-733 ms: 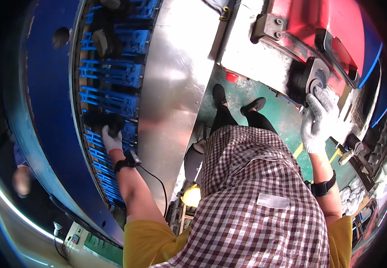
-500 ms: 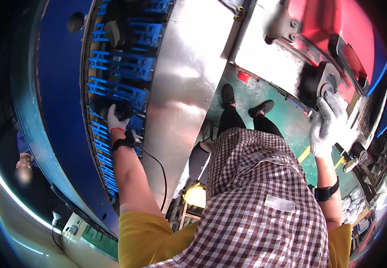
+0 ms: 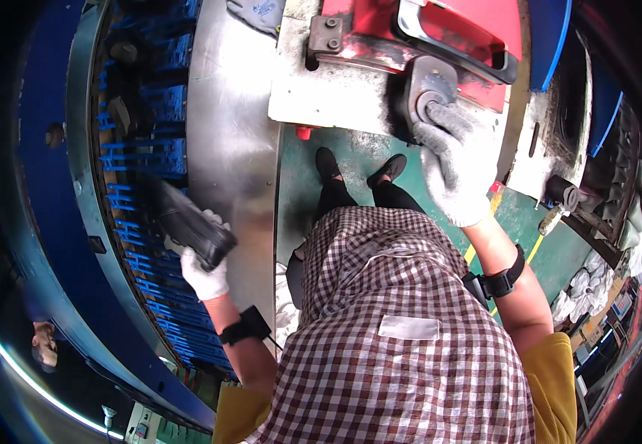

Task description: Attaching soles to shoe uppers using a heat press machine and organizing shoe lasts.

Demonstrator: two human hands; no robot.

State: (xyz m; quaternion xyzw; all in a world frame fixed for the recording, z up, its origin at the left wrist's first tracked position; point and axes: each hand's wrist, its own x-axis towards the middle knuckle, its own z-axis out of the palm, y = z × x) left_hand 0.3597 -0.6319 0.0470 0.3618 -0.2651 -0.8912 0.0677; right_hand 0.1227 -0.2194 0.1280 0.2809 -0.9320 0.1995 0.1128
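In my white-gloved left hand (image 3: 204, 274) is a black shoe (image 3: 191, 226), tilted above the edge of the rack beside the steel ledge. My fingers are closed around its near end. My right hand (image 3: 458, 166), also gloved, has its fingers curled on a dark grey rounded piece with a round ring (image 3: 430, 83). That piece stands against a red machine (image 3: 476, 37), over the edge of its pale worn plate (image 3: 350, 96); its lower part is dark and partly hidden. More dark shoe-like pieces (image 3: 125, 115) lie on the blue pronged rack (image 3: 165, 152).
A steel ledge (image 3: 236, 89) runs between rack and machine. A grey glove (image 3: 261, 11) lies at its far end. At the right, another dark ringed piece (image 3: 565, 194) stands by a pale plate. A person (image 3: 43, 344) shows at the far left.
My left hand has lifted the black shoe off the blue rack and brought it toward me. My right hand stays on the ringed piece. The whole view has swung to the right.
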